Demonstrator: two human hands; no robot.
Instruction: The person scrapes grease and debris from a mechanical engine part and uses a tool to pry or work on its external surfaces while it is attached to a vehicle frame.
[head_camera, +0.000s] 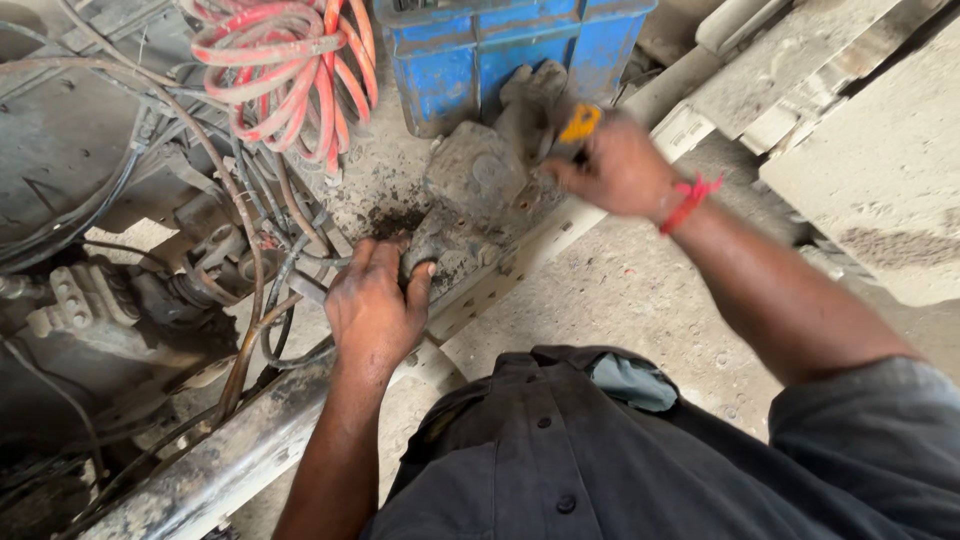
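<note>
My left hand (372, 300) was curled over the lower end of a grimy grey metal housing (478, 190), thumb on one side and fingers wrapped round the other, gripping it firmly. My right hand (615, 168) was closed into a fist on a tool with a yellow handle (579, 123), held against the upper right side of that housing; the hand was blurred, so I could not tell what kind of tool it was or exactly where its tip met the metal. A red thread band (690, 200) sat on my right wrist. Beyond my hands, the biggest thing around me was the dusty vehicle frame rail (250, 450), which ran diagonally from the lower left up toward the right, and the housing sat on top of it, roughly between my 2 hands. To the left of the rail lay a mass of greasy machinery, with dark hoses and cables (250, 230) looping over it. Just behind the housing stood a scuffed blue box (500, 50), touching or nearly touching its upper end. Left of the box hung a coil of red hose (290, 70). My dark shirt (560, 450) filled the lower edge of the view.
</note>
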